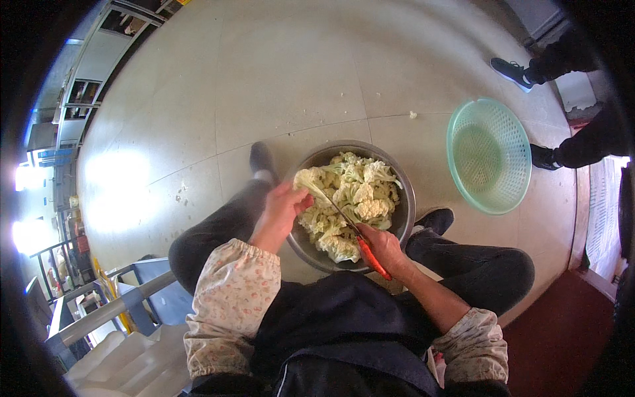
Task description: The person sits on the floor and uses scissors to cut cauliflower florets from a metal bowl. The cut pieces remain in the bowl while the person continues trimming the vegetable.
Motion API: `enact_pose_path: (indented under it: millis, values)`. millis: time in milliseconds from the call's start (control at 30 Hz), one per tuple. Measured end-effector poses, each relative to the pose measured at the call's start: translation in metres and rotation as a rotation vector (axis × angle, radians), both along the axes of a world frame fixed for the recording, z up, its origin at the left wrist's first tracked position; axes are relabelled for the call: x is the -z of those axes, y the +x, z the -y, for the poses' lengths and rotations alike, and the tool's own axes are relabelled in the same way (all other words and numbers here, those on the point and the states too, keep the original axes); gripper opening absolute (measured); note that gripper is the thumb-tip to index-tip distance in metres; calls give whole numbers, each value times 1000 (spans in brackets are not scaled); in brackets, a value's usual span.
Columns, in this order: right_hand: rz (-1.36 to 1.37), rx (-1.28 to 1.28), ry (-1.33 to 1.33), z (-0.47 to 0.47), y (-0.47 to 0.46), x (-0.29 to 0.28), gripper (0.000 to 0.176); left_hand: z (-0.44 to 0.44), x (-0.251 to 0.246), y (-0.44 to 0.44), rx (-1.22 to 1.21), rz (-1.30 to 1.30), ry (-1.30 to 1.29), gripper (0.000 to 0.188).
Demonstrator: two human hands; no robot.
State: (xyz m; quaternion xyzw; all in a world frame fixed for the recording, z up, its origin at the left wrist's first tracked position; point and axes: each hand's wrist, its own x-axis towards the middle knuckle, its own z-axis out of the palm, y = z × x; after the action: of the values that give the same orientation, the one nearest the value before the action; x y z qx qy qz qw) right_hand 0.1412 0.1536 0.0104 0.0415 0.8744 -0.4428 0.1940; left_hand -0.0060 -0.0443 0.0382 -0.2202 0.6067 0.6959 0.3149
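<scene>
A round metal basin (408, 198) stands on the floor between my legs, heaped with cut cauliflower florets (364, 191). My left hand (283, 206) holds a cauliflower floret (310, 179) by its side over the basin's left part. In my right hand (384, 248) is a knife with a red handle (373, 258), at the basin's lower right. Its narrow blade (342, 213) points up and left towards the held floret, and its tip lies at or close to the stem; whether it has cut in cannot be told.
A green plastic colander (488, 156) stands on the floor to the right, beside another person's black shoes (511, 73). Small cauliflower crumbs and one larger piece (412, 114) lie on the tiles beyond the basin. A metal-framed rack (114, 312) is at the lower left.
</scene>
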Motion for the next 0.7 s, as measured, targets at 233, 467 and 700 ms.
enact_pose_path:
  millis: [233,467,700]
  values:
    - [-54,38,50,-4,-4,-10,38,-6,0,2,-4,10,-13,27]
    - [-59,41,46,-2,-2,-1,39,-8,-1,0,-88,-51,29,28]
    - [266,111,-612,-1,-3,1,40,-19,-4,8,-102,-76,144,37]
